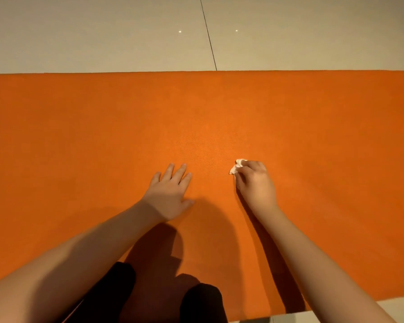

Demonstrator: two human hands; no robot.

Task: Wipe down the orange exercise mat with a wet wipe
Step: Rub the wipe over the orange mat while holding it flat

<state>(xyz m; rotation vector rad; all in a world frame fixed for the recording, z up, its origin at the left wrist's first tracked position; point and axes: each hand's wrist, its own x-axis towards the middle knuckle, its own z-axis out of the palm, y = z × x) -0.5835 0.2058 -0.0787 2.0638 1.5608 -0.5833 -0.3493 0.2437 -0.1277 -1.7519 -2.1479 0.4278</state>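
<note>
From the head camera, the orange exercise mat (pixel 98 136) lies flat on a pale tiled floor (pixel 103 31) and fills most of the view, its far edge running straight across toward 12 o'clock. A dark grout line (pixel 208 36) crosses the tiles beyond that edge.

The left hand (pixel 170 192) rests palm down on the mat just below the middle of the view, at about 7 o'clock from centre. Its fingers (pixel 181 171) are straight and slightly apart, holding nothing.

The right hand (pixel 257 183) sits at about 4 o'clock from centre, near the left hand but not touching it. Its fingers (pixel 254 165) are curled down and clamped on a small bunched white wet wipe (pixel 234 167), which shows at the hand's 10 o'clock side and is pressed against the mat (only a little of it is visible).

At 6 o'clock, two knees in dark fabric (pixel 203 299) are on the mat's near part, with the arms' shadows falling between them.
</note>
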